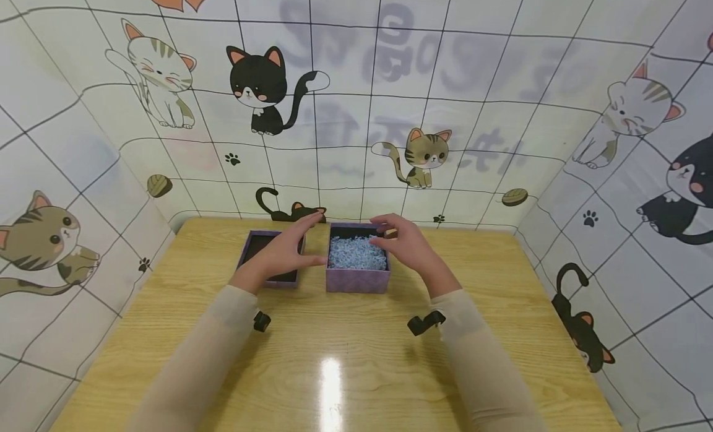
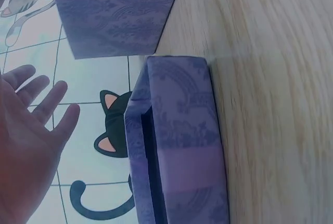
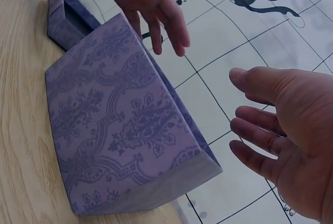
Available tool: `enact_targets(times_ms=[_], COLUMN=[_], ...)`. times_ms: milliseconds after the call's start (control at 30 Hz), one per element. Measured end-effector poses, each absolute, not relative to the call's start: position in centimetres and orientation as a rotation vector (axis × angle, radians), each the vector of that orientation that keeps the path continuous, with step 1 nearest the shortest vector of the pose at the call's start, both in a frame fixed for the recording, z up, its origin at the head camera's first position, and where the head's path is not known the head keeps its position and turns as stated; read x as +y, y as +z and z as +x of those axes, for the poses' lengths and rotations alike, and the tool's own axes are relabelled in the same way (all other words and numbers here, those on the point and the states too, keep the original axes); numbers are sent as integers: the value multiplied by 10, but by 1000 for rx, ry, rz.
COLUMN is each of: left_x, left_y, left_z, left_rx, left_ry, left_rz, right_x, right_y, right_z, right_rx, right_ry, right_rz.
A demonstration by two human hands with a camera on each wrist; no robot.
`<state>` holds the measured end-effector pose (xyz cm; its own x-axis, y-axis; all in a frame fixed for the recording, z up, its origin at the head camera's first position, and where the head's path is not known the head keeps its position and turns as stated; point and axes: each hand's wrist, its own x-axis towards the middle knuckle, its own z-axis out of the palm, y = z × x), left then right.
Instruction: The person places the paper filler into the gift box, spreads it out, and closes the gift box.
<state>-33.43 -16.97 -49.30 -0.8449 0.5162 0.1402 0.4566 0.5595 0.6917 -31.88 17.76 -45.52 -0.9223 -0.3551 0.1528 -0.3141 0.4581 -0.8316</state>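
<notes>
A purple patterned box (image 1: pixel 357 281) stands uncovered on the table, filled with pale blue shredded paper (image 1: pixel 356 254). Left of it lies its shallow box lid (image 1: pixel 271 284), dark inside, hollow side up. Over the lid hovers my left hand (image 1: pixel 283 251), its fingers spread toward the box's left side and holding nothing. My right hand (image 1: pixel 409 243) is at the box's right rim with slightly bent fingers and nothing in its grasp. The right wrist view shows a gap between the box wall (image 3: pixel 119 114) and the right hand (image 3: pixel 291 130).
The light wooden table (image 1: pixel 345 358) stretches in front of the box. Behind and at both sides hangs a white gridded cloth (image 1: pixel 345 122) with cartoon cats. A black wrist camera mount (image 1: pixel 426 323) juts from the right sleeve, another mount (image 1: pixel 262 321) from the left.
</notes>
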Motion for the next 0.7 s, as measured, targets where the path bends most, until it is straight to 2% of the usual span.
enact_targets(times_ms=[367, 700], left_x=[-201, -254], left_y=[-485, -491], left_z=[-316, -302], left_rx=[2791, 2828], left_ry=[1120, 1162], left_rz=[803, 633], right_x=[141, 90], right_y=[-460, -461], right_z=[-300, -286], right_rx=[2567, 2458], right_ry=[-1564, -1610], right_rz=[-699, -762])
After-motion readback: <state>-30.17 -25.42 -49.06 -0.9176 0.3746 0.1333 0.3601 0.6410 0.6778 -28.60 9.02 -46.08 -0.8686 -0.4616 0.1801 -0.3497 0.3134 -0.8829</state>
